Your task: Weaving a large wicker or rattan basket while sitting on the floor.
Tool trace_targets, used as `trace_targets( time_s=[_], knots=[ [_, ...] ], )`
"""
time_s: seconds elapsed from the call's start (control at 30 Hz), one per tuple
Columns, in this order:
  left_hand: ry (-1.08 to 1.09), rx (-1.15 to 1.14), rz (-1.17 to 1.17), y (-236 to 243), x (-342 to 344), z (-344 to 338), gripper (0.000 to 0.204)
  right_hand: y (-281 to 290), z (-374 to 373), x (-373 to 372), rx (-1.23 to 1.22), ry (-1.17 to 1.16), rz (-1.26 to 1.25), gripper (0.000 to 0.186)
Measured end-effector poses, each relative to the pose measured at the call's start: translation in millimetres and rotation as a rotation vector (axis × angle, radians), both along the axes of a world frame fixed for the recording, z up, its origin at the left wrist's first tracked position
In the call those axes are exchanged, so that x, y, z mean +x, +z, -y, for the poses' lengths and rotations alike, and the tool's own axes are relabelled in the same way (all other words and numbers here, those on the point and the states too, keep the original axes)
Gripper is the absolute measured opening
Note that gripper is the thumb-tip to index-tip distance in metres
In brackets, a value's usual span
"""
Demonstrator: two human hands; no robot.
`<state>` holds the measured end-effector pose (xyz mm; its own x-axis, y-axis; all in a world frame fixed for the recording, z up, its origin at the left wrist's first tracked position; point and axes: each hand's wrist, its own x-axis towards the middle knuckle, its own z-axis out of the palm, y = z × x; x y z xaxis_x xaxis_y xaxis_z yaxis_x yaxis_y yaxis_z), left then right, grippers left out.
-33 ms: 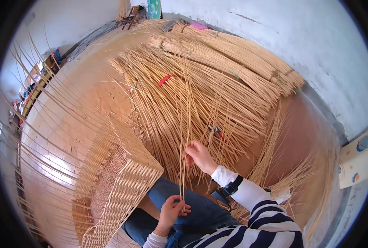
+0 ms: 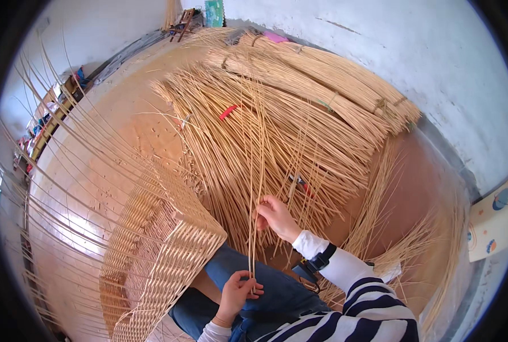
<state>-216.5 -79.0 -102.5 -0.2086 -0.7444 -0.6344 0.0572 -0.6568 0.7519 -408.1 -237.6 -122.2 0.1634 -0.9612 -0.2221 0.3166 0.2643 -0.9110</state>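
Observation:
My left hand (image 2: 237, 295) is closed near my thigh, its fingers pinching the lower ends of a few thin wicker rods (image 2: 252, 251). Higher up on the same rods, my right hand (image 2: 278, 218) is closed round them. The rods stand nearly upright in the view, their far ends reaching over the pile behind. Beside my left knee sits a partly woven wicker basket (image 2: 192, 251), its long stakes (image 2: 66, 165) fanning out to the left. Part of the basket's inside is hidden by its near wall.
A wide pile of loose rods (image 2: 316, 134) covers the floor ahead, with tied bundles (image 2: 351, 74) behind it along the wall. Red-handled pruning shears (image 2: 301, 184) and a red strip (image 2: 228, 112) lie on the pile. Thinner rods (image 2: 373, 199) lie at right.

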Motion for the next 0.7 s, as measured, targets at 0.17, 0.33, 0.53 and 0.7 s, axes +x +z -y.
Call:
trace_targets(
  time_s=[0.17,0.33,0.53,0.7],
  knots=[
    [0.038,-0.041,0.028,-2,7,-11,0.028,9,-7,4,-0.101,0.039,0.008,0.018],
    [0.043,-0.086,0.132,-1,8,-17,0.028,11,-11,5,-0.094,0.077,0.022,0.017],
    [0.087,-0.164,0.178,-1,25,-24,0.026,33,-22,27,-0.125,0.165,0.013,0.020],
    [0.081,-0.074,0.030,30,42,-21,0.025,54,-40,25,-0.109,0.169,-0.108,0.024]
  ],
)
